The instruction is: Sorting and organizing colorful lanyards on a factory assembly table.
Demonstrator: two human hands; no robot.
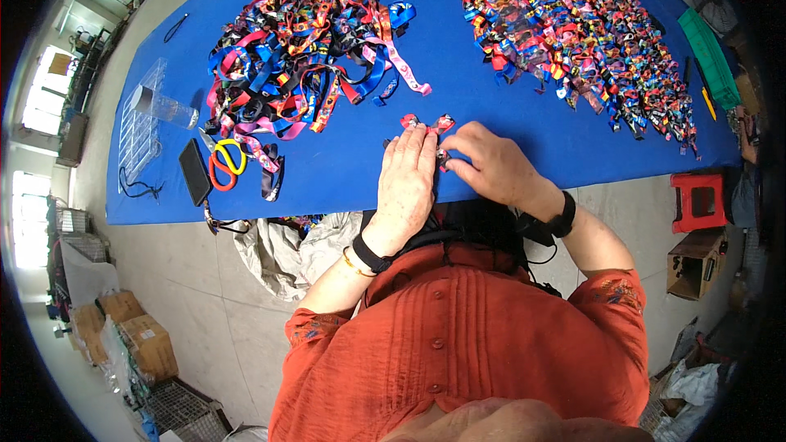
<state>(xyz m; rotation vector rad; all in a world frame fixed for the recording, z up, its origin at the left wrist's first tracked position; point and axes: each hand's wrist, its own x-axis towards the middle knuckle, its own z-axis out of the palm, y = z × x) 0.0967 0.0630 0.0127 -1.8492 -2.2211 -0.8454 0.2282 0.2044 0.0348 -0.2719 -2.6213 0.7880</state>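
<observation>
One patterned strap lies partly hidden beneath the left hand near the table's edge, its ends splayed past the fingertips, its long axis seemingly pointing away from that edge. The left grip is flat, fingers straight; the right hand sits curled at the strap's right, whether pinching cannot be told. Tangled straps heap ahead-left.

We're rocking a rusty orange-red top with narrow pleats, a row of matching buttons and short sleeves with bluish embroidery near the hems, plus chunky black bands on both wrists and a thin gold-coloured bangle on the left.
</observation>
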